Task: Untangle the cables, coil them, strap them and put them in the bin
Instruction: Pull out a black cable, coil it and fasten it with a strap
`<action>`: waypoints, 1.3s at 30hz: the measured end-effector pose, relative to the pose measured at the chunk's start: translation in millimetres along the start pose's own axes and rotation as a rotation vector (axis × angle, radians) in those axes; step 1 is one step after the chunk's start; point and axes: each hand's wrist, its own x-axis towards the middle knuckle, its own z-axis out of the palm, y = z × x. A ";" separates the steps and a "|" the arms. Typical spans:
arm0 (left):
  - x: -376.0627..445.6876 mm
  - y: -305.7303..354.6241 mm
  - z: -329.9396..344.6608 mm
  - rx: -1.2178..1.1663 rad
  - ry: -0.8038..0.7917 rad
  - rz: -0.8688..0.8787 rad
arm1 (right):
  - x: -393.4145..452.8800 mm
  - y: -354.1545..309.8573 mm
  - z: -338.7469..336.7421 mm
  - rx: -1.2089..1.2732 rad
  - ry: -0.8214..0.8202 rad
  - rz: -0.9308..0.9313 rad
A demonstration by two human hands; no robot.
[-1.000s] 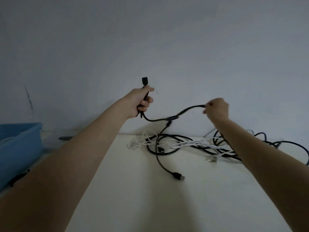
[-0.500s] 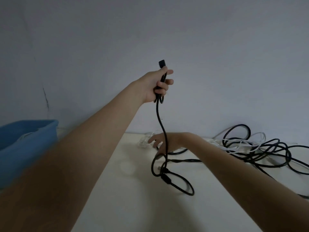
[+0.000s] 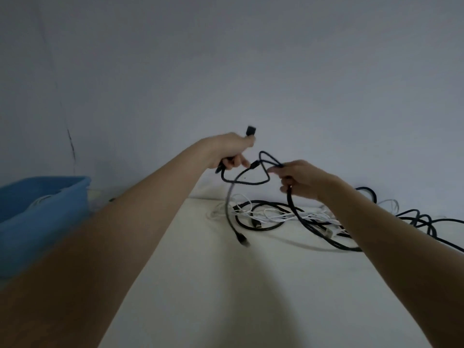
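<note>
Above the far edge of the pale cream table [image 3: 251,285], the left hand [image 3: 227,151] is raised with its fingers curled tight round a thin black rubber-sheathed cable [image 3: 247,181], whose blocky black plug [image 3: 250,130] sticks up past the thumb. From the underside of that fist the cable swings out in a loose loop toward the right hand [image 3: 300,180], which pinches another bend of it between curled fingers and thumb; the two hands are near each other but apart. Below the loop one end of the cable hangs down to the table, its small connector [image 3: 243,240] resting on the surface. A further stretch drops from the right hand and curves across the table toward the right edge. Behind it, along the far edge against the grey wall [image 3: 251,71], lies a tangled heap of black and white cables [image 3: 276,217], reaching off to the right behind the right forearm. At the left edge of the table stands a blue plastic bin [image 3: 42,212], well apart from both hands; something pale lies inside it, too dim to make out.
</note>
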 end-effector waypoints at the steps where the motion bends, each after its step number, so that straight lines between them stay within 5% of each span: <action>1: 2.0 -5.2 8.6 0.111 -0.043 -0.032 | -0.4 -3.5 -1.9 0.051 0.107 -0.050; 5: 6.8 -29.0 33.9 0.535 -0.164 -0.119 | 0.7 -17.4 -4.7 0.176 0.396 -0.149; 12: 14.5 -25.1 11.5 0.842 0.113 -0.138 | 7.0 -27.6 -38.4 0.013 0.763 -0.146; 16: 15.7 -17.4 -0.4 0.645 0.106 -0.080 | 6.7 -11.1 -41.3 -0.378 0.556 0.178; 18: 11.5 -12.6 -6.6 0.560 0.038 -0.078 | 1.1 -4.8 -45.0 -0.785 0.457 0.317; 21: 8.9 -7.3 -11.1 0.563 -0.019 -0.076 | -3.1 -3.6 -40.4 -1.210 0.309 0.144; 25: 10.2 2.5 -8.4 0.517 -0.054 -0.042 | -16.0 -25.7 1.6 -0.981 -0.114 -0.141; 29: 2.2 8.1 -8.9 0.142 -0.070 0.013 | -16.4 -31.2 30.4 -0.779 -0.110 -0.282; 34: -6.7 4.8 -28.3 -0.478 -0.061 0.051 | -16.3 -16.3 22.2 -0.429 -0.283 -0.171; 39: -22.3 7.0 -18.5 -0.380 -0.292 0.015 | -7.6 -7.3 4.8 -0.477 -0.410 0.023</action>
